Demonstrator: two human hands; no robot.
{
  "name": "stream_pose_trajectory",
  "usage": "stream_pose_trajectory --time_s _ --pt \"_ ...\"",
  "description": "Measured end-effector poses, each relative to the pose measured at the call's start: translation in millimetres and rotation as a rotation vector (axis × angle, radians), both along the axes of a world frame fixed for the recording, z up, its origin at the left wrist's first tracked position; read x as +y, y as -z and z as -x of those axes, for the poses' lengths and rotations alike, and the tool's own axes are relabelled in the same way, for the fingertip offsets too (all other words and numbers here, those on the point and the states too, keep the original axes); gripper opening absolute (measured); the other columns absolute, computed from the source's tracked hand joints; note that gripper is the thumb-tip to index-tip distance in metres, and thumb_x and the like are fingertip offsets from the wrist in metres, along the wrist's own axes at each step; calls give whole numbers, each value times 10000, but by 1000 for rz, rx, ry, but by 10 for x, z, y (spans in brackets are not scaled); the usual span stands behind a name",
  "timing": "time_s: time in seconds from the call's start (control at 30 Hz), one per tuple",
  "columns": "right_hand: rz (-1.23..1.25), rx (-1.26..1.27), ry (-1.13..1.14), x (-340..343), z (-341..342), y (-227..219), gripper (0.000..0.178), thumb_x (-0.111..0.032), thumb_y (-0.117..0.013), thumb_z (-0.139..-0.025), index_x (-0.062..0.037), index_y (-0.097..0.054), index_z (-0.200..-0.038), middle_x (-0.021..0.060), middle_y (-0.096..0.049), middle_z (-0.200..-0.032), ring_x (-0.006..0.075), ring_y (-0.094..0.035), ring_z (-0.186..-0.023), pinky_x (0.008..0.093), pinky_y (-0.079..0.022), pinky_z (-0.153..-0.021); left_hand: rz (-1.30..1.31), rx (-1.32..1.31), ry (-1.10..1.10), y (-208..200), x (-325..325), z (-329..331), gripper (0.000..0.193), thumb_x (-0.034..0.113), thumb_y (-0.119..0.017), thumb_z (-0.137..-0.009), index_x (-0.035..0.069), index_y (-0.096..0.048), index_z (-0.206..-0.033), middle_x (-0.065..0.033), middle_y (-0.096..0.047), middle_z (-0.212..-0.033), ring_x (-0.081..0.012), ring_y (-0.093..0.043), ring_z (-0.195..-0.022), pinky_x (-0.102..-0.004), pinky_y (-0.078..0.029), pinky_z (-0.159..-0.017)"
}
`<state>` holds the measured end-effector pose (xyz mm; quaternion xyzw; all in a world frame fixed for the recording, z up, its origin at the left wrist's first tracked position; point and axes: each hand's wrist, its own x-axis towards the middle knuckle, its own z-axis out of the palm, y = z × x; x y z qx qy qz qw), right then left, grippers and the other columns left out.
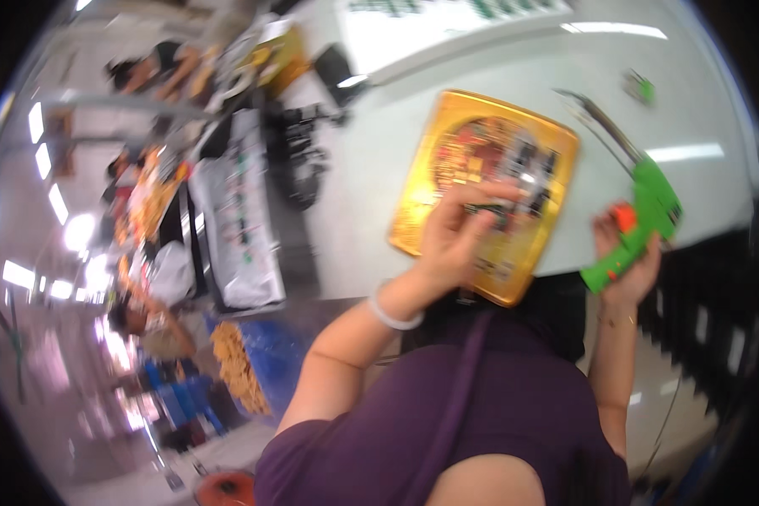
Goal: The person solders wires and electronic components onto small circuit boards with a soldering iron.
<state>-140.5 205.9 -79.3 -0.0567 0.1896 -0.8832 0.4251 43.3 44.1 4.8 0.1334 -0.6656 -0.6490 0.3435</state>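
My left hand (454, 240) is over a gold-yellow rectangular tray (415, 202). Its thumb and fingers pinch a small dark green piece (496, 216), too blurred to name exactly. Several small silver and black parts (530, 173) lie in the tray beside those fingertips. To the right of the tray, my right hand (637, 282) is wrapped round the handle of a green soldering gun (656, 198) with an orange trigger. The gun's long metal tip points up and left, away from me, with a thin feed tube alongside.
A small green and grey item (641, 87) lies at the far right of the white table (363, 202). A white panel with green pieces (455, 38) is at the far edge. Black parts (304, 156) lie left; a blue bin (282, 354) stands lower left. Other people sit further left.
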Motion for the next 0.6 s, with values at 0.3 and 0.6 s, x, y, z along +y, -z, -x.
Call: stream_pose_trajectory --time_s 0.3,0.6 --pt "58 79 -130 91 97 7 553 -381 -451 -878 63 -367 -1197 140 -415 -1126 231 -401 -1055 367 -272 -1007 -210 252 -406 -1199 -672 -1316 100 148 -474 -903 59 -456 -944 -130 -579 -923 -263 -581 -901 -397 -430 -887" --pt "89 106 -179 -11 92 -71 552 -369 -446 -885 77 -364 -1199 133 -419 -1140 226 -406 -1060 356 -270 -1017 -535 266 -1029 -711 -2170 -3867 139 109 -505 -872 -5 -539 -944 -114 -595 -889 -245 -573 -827 -420 -466 -853"
